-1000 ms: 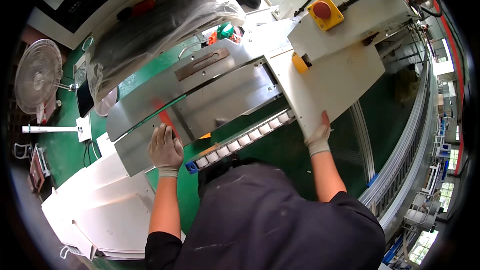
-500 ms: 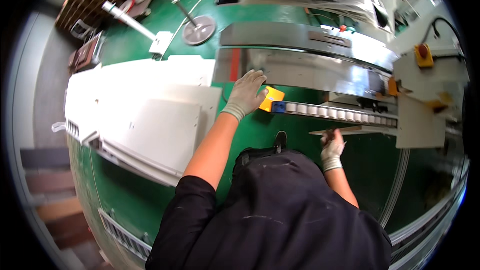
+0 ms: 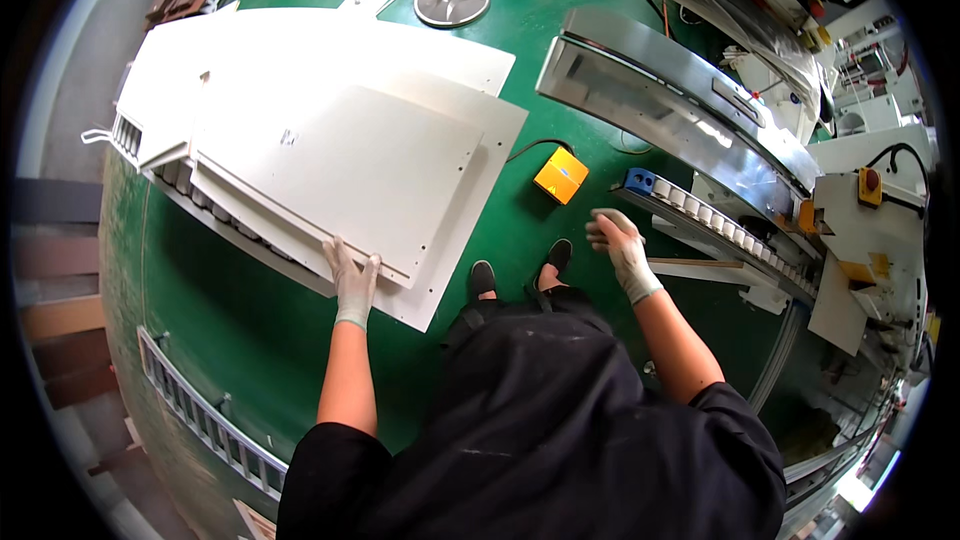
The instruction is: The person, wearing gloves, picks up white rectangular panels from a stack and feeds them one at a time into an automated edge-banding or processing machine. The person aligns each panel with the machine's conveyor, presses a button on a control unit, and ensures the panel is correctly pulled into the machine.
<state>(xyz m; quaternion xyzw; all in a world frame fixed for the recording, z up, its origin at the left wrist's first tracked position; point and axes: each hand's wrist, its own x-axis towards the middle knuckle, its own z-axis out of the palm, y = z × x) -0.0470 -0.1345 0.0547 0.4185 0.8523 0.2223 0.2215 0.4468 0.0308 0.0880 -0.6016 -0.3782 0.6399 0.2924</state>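
My left hand [image 3: 353, 283], in a pale glove, rests on the near edge of a stack of white panels. Its fingers and thumb are spread on the smaller upper panel [image 3: 380, 170]. Beneath that lies a larger white panel [image 3: 440, 280] with small holes along its border. Over the green floor to the right, my gloved right hand [image 3: 622, 250] is in the air. Its fingers are loosely bent and apart, with nothing visible in them. It is nearest to the blue end [image 3: 640, 180] of a conveyor rail with white rollers [image 3: 705, 213].
A yellow box [image 3: 561, 176] with a cable sits on the floor ahead. A shiny metal machine bed [image 3: 650, 100] stands at the right, near a red button on a yellow housing [image 3: 870, 187]. A round metal stand base [image 3: 452, 2] is at the back; a metal rail [image 3: 205, 420] lies lower left.
My view has turned left. My left hand has gone from near the yellow box to the panel stack. My right hand has moved away from the board below the roller rail.
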